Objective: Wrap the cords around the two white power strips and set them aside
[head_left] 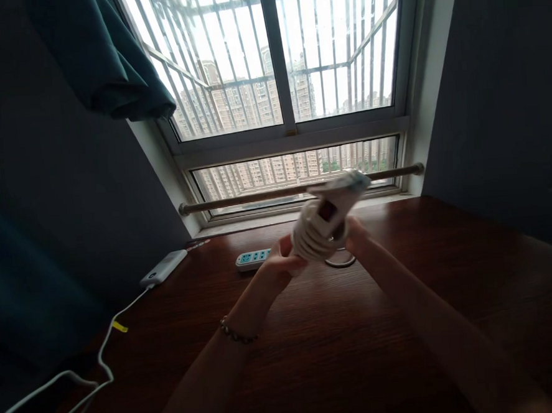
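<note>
Above the table, both my hands hold a white power strip (341,197) tilted up to the right. Its white cord (311,237) is wound round it in several thick turns, and a dark red switch-like patch shows on its side. My left hand (283,262) grips the coiled cord from the lower left, fingers curled. My right hand (356,236) is closed at the right side of the bundle, its fingers mostly hidden behind it. Motion blurs the strip. On the table behind my left hand lies a white socket strip (253,259) with blue-green outlets, partly covered.
A loop of pale cord (341,263) lies on the dark wooden table (321,341) beneath the bundle. At left sits a white adapter-like box (164,267) with white cables (103,360). A rail (257,197) crosses the barred window (276,57); a blue curtain (113,67) hangs left.
</note>
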A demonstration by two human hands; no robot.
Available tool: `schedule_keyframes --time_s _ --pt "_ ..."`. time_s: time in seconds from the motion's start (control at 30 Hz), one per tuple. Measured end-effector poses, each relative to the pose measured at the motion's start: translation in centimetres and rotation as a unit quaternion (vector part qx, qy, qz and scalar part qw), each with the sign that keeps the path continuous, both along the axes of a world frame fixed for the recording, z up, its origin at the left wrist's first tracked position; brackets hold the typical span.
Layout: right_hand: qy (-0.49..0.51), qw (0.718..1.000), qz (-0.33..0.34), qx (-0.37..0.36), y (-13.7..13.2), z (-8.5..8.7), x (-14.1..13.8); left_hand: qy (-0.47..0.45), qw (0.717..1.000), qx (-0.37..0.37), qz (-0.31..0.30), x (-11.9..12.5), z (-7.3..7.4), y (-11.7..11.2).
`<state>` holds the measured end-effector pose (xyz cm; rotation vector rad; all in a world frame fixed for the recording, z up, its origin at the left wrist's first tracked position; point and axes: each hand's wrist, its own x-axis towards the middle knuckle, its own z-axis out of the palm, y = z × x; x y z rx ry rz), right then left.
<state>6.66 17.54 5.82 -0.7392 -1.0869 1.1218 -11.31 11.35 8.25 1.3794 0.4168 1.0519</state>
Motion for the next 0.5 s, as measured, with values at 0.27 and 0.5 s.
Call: schedule_keyframes --time_s 0.27,0.5 --pt "0.117 0.977 -0.123 0.133 -2.1 1.9 -1.4 -0.208 0.944 -0.255 -0.01 -0.8 0.1 1.8" --pt "-0.243 0.858 -0.285 0.35 -5.7 2.6 -1.5 -0.157 0.95 -0.264 0.056 -0.2 0.5 1.1"
